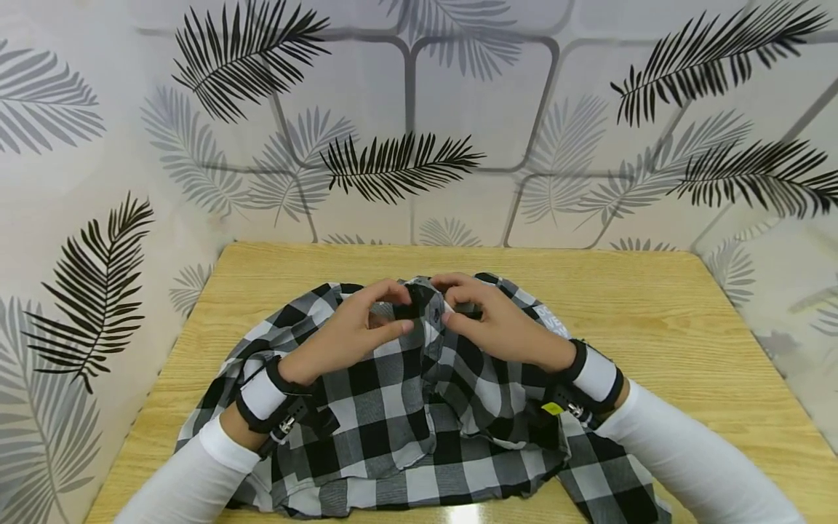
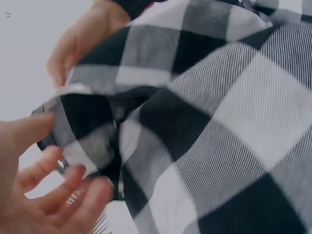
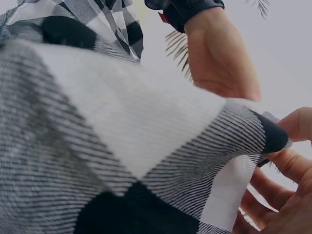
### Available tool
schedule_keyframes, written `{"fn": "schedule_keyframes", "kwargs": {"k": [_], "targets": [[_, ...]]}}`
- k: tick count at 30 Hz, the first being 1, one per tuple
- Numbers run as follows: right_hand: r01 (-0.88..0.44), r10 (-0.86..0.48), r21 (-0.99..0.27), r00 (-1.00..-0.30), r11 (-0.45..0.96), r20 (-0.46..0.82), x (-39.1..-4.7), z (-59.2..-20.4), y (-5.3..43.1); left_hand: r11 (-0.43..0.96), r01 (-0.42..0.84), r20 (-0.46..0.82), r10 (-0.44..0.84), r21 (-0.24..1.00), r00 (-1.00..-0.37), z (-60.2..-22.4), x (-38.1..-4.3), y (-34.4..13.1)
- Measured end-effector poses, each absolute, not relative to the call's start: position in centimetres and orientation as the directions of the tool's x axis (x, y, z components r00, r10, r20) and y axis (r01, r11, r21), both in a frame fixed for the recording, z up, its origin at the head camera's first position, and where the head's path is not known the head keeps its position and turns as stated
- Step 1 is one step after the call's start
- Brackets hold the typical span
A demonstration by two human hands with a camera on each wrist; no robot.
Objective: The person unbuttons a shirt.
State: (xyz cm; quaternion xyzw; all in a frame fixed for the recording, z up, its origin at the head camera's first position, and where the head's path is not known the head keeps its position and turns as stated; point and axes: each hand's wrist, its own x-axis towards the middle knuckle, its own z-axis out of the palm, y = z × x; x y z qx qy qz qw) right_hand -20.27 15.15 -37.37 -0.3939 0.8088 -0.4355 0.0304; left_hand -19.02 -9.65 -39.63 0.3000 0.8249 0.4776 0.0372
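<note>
A black, grey and white checked shirt (image 1: 386,386) lies bunched on the table, its front edges raised near the middle. My right hand (image 1: 487,316) pinches the shirt's edge by the collar between thumb and finger. That pinched edge of the shirt (image 3: 239,124) also shows in the right wrist view. Close on the other side of the edge is my left hand (image 1: 353,327), its thumb and fingers spread apart. In the left wrist view the left hand (image 2: 53,195) is blurred beside the cloth; whether it touches the cloth, I cannot tell.
The wooden table (image 1: 628,306) ends at a wall (image 1: 366,87) with a leaf pattern. One sleeve (image 1: 609,473) of the shirt trails toward the front right. White lettering (image 1: 550,320) shows on the cloth beside the right wrist. Both wrists wear strapped bands.
</note>
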Motion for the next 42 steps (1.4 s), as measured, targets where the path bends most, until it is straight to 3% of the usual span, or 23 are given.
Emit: {"fn": "schedule_keyframes", "kwargs": {"k": [4, 8, 12, 14, 16, 22, 25, 28, 32, 37, 42], "targets": [[-0.611, -0.660, -0.744, -0.680, 0.269, 0.320, -20.7, -37.3, 16.4, 0.533, 0.435, 0.051, 0.589, 0.726, -0.807, -40.7, -19.6, -10.2], [-0.586, -0.699, -0.773, -0.658, 0.243, 0.279, -21.3, -37.6, 17.9, 0.616, 0.396, -0.127, 0.631, 0.680, -0.765, -42.1, -20.0, -10.8], [-0.526, -0.787, -0.800, -0.606, 0.288, 0.114, -21.5, -38.0, 19.2, 0.655, 0.391, -0.179, 0.628, 0.647, -0.757, -42.8, -20.1, -11.1], [-0.515, -0.837, -0.794, -0.546, 0.323, 0.014, -21.2, -38.5, 19.6, 0.667, 0.402, -0.207, 0.640, 0.628, -0.740, -42.9, -20.2, -11.1], [-0.534, -0.881, -0.769, -0.466, 0.352, -0.079, -20.6, -39.2, 19.9, 0.657, 0.423, -0.256, 0.683, 0.624, -0.684, -42.9, -20.1, -11.1], [-0.546, -0.917, -0.738, -0.194, 0.396, -0.348, -17.6, -41.6, 20.2, 0.542, 0.461, -0.379, 0.834, 0.703, -0.401, -42.4, -19.1, -11.3], [-0.534, -0.892, -0.729, -0.121, 0.429, -0.436, -16.5, -41.2, 20.3, 0.517, 0.415, -0.383, 0.848, 0.748, -0.367, -41.6, -18.9, -11.5], [-0.498, -0.900, -0.753, -0.175, 0.430, -0.399, -16.8, -39.3, 20.4, 0.505, 0.412, -0.326, 0.841, 0.758, -0.432, -40.2, -19.7, -11.8], [-0.505, -0.902, -0.771, -0.377, 0.389, -0.208, -18.7, -36.8, 20.2, 0.511, 0.449, -0.224, 0.805, 0.733, -0.550, -38.3, -21.8, -12.1], [-0.569, -0.809, -0.692, -0.587, 0.445, -0.037, -22.0, -36.0, 19.2, 0.577, 0.447, -0.211, 0.742, 0.683, -0.637, -37.9, -24.6, -11.7], [-0.580, -0.728, -0.624, -0.685, 0.524, 0.026, -25.9, -37.6, 18.2, 0.651, 0.453, -0.245, 0.697, 0.609, -0.673, -40.2, -28.1, -10.6]]}}
